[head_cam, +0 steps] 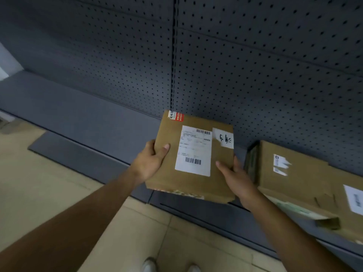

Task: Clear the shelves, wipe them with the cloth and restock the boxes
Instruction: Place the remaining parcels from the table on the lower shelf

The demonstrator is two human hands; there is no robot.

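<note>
Just one head cam here, it's looking forward and down at the low grey metal shelf (78,110) from pretty close, also catching the beige tiled floor (29,183) underneath.

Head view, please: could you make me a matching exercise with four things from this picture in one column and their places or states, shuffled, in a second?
Column one:
1. shipping label
2. red sticker
3. second box
4. left hand

Column two:
A. lies on the shelf, at the right
B. on the far left corner of the held box
C. grips the held box's left edge
D. in the middle of the held box's top face

Pairs: 1-D, 2-B, 3-A, 4-C
</note>
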